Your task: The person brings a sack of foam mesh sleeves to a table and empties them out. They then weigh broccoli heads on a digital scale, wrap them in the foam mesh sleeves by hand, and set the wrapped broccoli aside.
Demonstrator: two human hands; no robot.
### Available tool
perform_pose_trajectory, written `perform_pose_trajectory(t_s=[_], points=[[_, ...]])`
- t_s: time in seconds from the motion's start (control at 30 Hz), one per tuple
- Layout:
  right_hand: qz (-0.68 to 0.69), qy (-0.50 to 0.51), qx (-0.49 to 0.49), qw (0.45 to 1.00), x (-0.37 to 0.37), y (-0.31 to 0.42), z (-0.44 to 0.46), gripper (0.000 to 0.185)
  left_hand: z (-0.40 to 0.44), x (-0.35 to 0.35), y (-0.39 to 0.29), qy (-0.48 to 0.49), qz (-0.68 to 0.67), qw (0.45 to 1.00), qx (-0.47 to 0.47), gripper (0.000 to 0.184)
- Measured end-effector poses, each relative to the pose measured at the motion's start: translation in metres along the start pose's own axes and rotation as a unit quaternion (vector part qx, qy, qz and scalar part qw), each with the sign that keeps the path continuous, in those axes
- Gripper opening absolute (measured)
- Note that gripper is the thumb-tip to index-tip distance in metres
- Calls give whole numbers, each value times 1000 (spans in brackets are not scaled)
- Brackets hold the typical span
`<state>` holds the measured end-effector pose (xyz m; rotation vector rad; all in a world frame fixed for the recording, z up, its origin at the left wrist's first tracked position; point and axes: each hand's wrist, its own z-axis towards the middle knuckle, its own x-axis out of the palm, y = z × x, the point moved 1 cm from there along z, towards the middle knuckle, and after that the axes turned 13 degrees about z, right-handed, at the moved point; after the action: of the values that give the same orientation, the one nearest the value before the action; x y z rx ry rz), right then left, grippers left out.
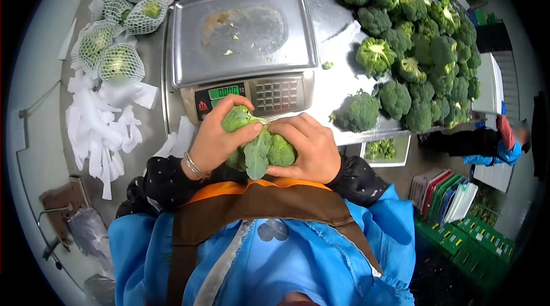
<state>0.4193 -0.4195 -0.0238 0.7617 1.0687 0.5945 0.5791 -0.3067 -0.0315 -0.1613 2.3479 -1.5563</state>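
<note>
Close to my body, I hold broccoli [281, 151] between both hands, with a broad green leaf [256, 157] hanging down its middle. My left hand [222, 137] is closed around the left side, its thumb pressed near the stalk. On the other side, my right hand [309, 147] wraps over the florets, fingertips meeting near the leaf's upper end. Whether this is one head or two is hard to tell. Just beyond my hands stands a weighing scale [246, 37] with a metal pan; its green display [224, 92] appears to read 0.000. Small green crumbs lie on the pan.
A large pile of broccoli [424, 42] covers the table's right side. At left are several net-wrapped heads [121, 62] and loose white netting sleeves [94, 128]. A white bin [389, 150] holds green pieces below the table edge. Another person [498, 143] stands at far right near green crates [470, 240].
</note>
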Motion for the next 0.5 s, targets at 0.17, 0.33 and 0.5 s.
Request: perform_pose_trajectory(t_s=[0.17, 0.33, 0.5], points=[[111, 103, -28, 988, -10, -23, -8, 46, 4, 14, 18, 43, 49, 996, 68, 26], [260, 47, 12, 965, 1, -54, -11, 36, 7, 13, 33, 56, 69, 994, 59, 26], [496, -27, 120, 860, 23, -77, -23, 38, 10, 12, 39, 58, 80, 993, 67, 24]])
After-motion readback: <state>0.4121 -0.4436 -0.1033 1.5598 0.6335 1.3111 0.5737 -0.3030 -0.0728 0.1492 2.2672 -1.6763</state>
